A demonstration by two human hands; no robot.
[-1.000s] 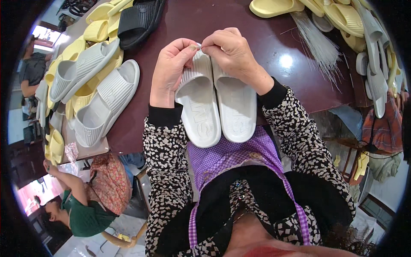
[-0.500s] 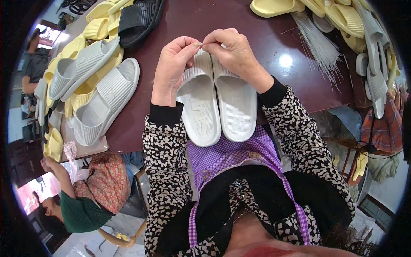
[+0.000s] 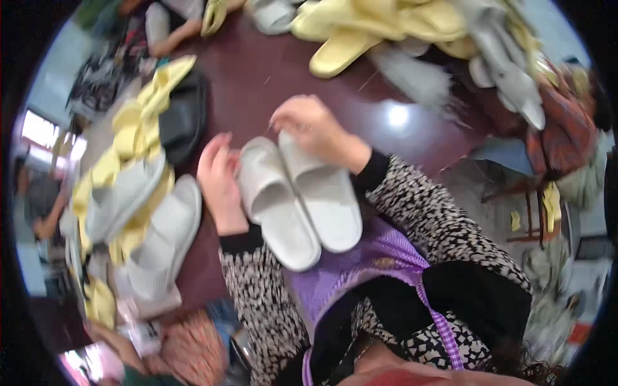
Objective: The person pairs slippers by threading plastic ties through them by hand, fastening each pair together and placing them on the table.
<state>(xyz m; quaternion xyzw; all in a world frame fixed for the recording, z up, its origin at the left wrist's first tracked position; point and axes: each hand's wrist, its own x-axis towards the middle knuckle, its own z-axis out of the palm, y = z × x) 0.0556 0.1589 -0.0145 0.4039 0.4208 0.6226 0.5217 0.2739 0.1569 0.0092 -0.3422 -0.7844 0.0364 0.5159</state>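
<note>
Pair of pale grey slides soles-up at table edge, six o'clock of dark tabletop. Left hand at nine o'clock, fingers curled against sole; right hand at twelve, fingertips apparently pinching something thin, blurred. Best kept aligned, toes level, grip steady.

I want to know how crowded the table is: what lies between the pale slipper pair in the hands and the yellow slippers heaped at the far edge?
In the head view, only bare dark table separates the pale slipper pair from the yellow slippers, apart from the right hand gripping the pair's top.
</note>
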